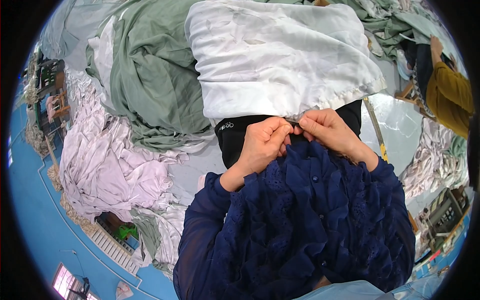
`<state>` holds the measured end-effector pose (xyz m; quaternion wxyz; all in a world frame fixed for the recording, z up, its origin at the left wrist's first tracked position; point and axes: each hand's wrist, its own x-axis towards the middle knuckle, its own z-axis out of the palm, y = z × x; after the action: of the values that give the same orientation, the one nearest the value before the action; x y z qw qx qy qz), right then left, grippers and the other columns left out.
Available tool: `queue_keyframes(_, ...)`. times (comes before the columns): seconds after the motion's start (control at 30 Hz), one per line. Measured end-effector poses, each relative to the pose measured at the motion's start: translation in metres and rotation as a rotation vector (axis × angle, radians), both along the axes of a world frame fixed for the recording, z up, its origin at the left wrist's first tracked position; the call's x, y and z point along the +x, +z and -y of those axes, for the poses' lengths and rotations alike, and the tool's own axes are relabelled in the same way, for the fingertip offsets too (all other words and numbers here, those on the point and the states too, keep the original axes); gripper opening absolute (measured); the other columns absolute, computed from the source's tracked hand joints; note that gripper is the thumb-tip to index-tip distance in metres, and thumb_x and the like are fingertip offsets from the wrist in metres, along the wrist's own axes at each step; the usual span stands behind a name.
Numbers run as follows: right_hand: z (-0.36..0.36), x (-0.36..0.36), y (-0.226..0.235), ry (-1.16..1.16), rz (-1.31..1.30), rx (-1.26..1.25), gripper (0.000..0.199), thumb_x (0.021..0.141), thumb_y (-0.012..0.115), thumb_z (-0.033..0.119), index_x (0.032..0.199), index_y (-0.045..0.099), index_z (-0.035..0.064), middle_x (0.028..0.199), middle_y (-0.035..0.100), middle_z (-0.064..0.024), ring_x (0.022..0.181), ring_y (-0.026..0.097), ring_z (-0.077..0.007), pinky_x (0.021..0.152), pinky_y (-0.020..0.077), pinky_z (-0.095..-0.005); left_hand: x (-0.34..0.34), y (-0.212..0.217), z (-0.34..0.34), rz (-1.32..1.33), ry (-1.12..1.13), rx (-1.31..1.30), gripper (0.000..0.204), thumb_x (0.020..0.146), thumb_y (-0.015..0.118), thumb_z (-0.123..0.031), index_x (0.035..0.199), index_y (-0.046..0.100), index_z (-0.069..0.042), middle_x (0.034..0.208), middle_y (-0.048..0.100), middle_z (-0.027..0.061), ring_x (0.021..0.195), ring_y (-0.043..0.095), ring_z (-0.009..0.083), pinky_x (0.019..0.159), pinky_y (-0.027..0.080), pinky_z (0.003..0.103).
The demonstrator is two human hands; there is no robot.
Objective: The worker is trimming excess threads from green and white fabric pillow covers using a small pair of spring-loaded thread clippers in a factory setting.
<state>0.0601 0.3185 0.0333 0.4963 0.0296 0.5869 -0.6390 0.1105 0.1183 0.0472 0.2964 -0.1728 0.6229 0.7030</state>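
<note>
A white cloth (280, 60) lies spread over my lap, its near edge ending just beyond my fingers. My left hand (265, 141) is closed in a pinch, thumb against bent fingers. Close beside it, my right hand (334, 132) pinches too, and the fingertips of both hands nearly meet. A thin dark sliver shows between them at the cloth's edge, too small to name. Whatever else the fingers hold is hidden. Black fabric (231, 137) covers my legs under the cloth.
A heap of green cloth (155, 75) lies to the left, with a pile of pale pinkish cloth (112, 160) nearer. At the far right a person in a mustard sleeve (449, 92) works by more green cloth (387, 30). Another pale pile (432, 155) lies at right.
</note>
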Motion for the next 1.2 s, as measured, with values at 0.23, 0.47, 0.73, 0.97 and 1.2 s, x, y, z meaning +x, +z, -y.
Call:
queue_keyframes(0.23, 0.003, -0.006, 0.001, 0.056, -0.069, -0.014, 0.032, 0.1, 0.055, 0.028, 0.084, 0.067, 0.0027, 0.064, 0.053, 0.0041, 0.058, 0.043, -0.0029, 0.052, 0.0328, -0.0201, 0.003, 0.004, -0.001, -0.092, -0.026, -0.14, 0.018, 0.096, 0.054, -0.012, 0.092, 0.068, -0.001, 0.065, 0.06, 0.0017, 0.054, 0.055, 0.0063, 0.05, 0.045, 0.022)
queue_keyframes(0.47, 0.003, -0.008, -0.005, 0.081, -0.12, -0.051, 0.032, 0.1, 0.055, 0.027, 0.084, 0.067, 0.0019, 0.064, 0.053, 0.0041, 0.058, 0.044, -0.0037, 0.053, 0.0341, -0.0205, 0.007, 0.006, -0.002, -0.2, -0.042, -0.259, 0.014, 0.094, 0.058, -0.01, 0.089, 0.068, -0.001, 0.064, 0.06, 0.0012, 0.051, 0.054, 0.0067, 0.048, 0.043, 0.022)
queue_keyframes(0.73, 0.004, -0.008, -0.01, 0.082, -0.114, -0.083, 0.033, 0.099, 0.056, 0.026, 0.083, 0.068, 0.0004, 0.069, 0.059, 0.0023, 0.062, 0.047, -0.0051, 0.057, 0.039, -0.0211, 0.008, 0.003, -0.001, -0.239, -0.068, -0.283, 0.014, 0.095, 0.059, -0.01, 0.089, 0.069, -0.002, 0.065, 0.06, 0.0, 0.052, 0.054, 0.0055, 0.049, 0.043, 0.021)
queue_keyframes(0.97, -0.004, -0.023, 0.001, 0.057, -0.025, -0.105, 0.031, 0.1, 0.054, 0.029, 0.091, 0.068, 0.0027, 0.068, 0.055, 0.0043, 0.059, 0.043, -0.0019, 0.051, 0.0321, -0.0178, -0.003, 0.013, 0.007, -0.172, 0.075, -0.129, 0.014, 0.097, 0.055, -0.007, 0.094, 0.067, 0.0, 0.068, 0.061, 0.0019, 0.053, 0.056, 0.0061, 0.048, 0.043, 0.02)
queue_keyframes(1.2, -0.051, -0.058, -0.003, -0.423, -0.213, -0.186, 0.04, 0.093, 0.066, 0.032, 0.115, 0.057, -0.0013, 0.07, 0.049, 0.0059, 0.052, 0.036, 0.0009, 0.044, 0.023, -0.0141, -0.083, 0.056, 0.015, -0.373, 0.199, 0.115, 0.018, 0.1, 0.053, -0.011, 0.098, 0.064, 0.002, 0.07, 0.06, 0.0032, 0.052, 0.054, 0.0062, 0.047, 0.04, 0.018)
